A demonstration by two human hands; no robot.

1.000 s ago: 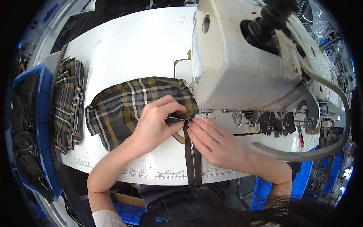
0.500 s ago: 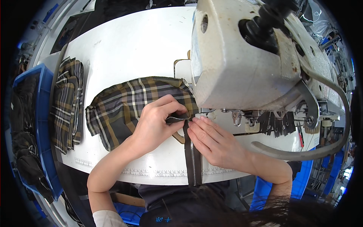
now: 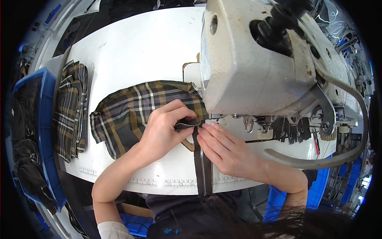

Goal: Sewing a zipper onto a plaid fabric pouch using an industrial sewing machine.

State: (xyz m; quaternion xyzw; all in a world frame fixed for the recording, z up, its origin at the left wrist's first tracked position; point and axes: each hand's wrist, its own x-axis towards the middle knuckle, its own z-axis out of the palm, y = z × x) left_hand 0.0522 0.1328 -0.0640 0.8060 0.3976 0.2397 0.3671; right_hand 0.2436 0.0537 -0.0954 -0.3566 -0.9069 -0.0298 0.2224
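Note:
A dark plaid fabric piece (image 3: 127, 107) with brown, grey and white lines lies on the white sewing table, its right end by the sewing machine (image 3: 254, 67). My left hand (image 3: 161, 129) pinches a folded edge of this fabric between thumb and fingers. From that spot a dark zipper (image 3: 203, 171) with metal teeth runs toward me to the table's front edge. My right hand (image 3: 225, 151) is closed at the zipper's upper end, fingers together and pressing its right side, close to my left fingertips. The exact meeting of zipper and fabric is partly hidden by my fingers.
A folded stack of plaid pieces (image 3: 71, 111) lies at the left, beside a blue bin (image 3: 47, 119) of dark cloth. Short dark zipper pieces (image 3: 292, 129) sit under the machine's right part. A grey hose (image 3: 318, 162) curves over the right side. A printed ruler (image 3: 159, 183) follows the front edge.

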